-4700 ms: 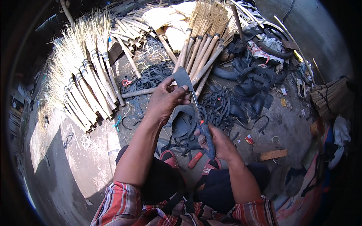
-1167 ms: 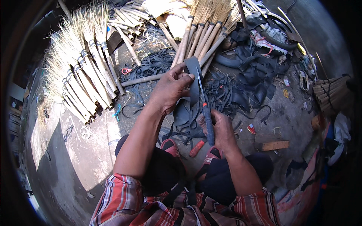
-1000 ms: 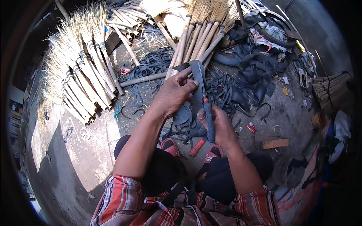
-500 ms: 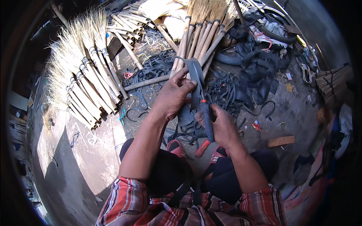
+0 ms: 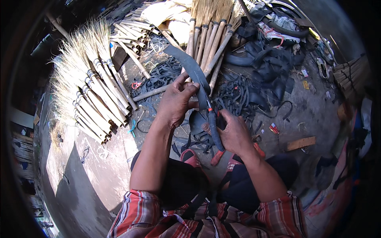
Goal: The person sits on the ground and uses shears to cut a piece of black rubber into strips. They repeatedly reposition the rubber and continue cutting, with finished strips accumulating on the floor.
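At frame centre, the left hand (image 5: 175, 101) pinches a dark strip (image 5: 191, 67), likely limp, best held beside the cutter (image 5: 214, 130) the right hand (image 5: 235, 135) grips.

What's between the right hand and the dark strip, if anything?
Only the dark-handled cutting tool that the right hand holds; its front end overlaps the dark strip in view. Nothing else visible intervenes.
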A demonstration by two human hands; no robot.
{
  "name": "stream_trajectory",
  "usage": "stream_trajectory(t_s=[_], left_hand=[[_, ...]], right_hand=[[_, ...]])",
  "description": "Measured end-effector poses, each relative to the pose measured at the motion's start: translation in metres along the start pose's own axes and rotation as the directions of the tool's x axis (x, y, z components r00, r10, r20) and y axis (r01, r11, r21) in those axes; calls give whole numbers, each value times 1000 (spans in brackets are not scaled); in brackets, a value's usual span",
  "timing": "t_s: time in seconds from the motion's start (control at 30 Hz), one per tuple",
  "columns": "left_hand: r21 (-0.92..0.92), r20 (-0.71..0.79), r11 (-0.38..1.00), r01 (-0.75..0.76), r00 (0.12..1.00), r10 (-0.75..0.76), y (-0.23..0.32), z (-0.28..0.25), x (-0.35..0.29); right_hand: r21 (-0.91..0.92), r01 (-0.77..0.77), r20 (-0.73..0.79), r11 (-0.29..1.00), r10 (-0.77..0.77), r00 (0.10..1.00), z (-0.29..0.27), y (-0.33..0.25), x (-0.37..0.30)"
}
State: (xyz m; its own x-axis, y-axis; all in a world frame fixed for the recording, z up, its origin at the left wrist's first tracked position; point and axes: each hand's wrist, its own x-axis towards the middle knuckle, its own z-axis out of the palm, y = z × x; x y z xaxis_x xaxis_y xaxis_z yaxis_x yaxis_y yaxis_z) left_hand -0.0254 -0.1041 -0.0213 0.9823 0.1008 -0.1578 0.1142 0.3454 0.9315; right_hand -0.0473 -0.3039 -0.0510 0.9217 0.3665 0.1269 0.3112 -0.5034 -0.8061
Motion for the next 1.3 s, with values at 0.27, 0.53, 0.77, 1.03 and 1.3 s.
stream_trajectory(t_s=[0.27,0.53,0.77,1.03,1.3], left_hand=[[109,82,993,35,996,-44,-7,2,3],[16,7,1000,1,1000,-1,0,-4,4],[103,26,994,21,999,-24,-7,6,-5],[61,-98,998,-23,995,29,5,0,1],[156,-5,988,17,1000,-16,-6,6,-6]], right_hand=[[-44,-136,62,990,139,988,-13,-1,1],[-77,-102,118,992,111,987,-12,-5,-1],[-226,61,-74,972,-80,994,-8,0,4],[-98,-130,89,987,139,986,-12,-8,-2],[-177,-35,12,984,38,999,-11,-5,3]])
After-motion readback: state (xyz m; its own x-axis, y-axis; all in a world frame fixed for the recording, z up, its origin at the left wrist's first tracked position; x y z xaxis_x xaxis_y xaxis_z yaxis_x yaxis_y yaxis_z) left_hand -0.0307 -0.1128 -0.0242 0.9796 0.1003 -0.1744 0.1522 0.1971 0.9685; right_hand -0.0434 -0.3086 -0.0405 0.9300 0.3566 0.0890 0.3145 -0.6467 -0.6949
